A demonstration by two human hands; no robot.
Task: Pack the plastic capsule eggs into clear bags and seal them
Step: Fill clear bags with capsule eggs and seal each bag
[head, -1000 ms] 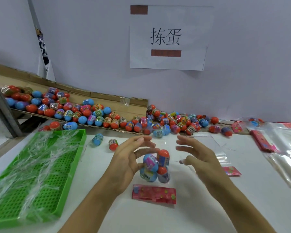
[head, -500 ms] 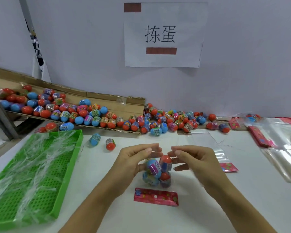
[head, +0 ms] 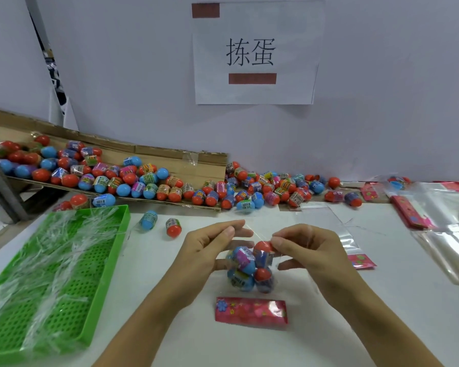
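Left hand (head: 207, 250) and right hand (head: 305, 250) each pinch the top of a clear bag (head: 260, 235) of eggs (head: 249, 268) standing mid-table, just behind a pink card (head: 251, 312); both grip film. Loose eggs (head: 170, 181) lie by the wall; green tray (head: 101, 266) at left.

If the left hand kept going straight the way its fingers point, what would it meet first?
Most likely the right hand: the left hand points rightward across the clear bag top at it. Depth is uncertain.

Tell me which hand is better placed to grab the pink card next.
Right, probably. The pink card lies just below the bag, slightly to the right side. Both hands pinch the bag's top; the right hand sits nearer the card than the left hand, though only marginally.
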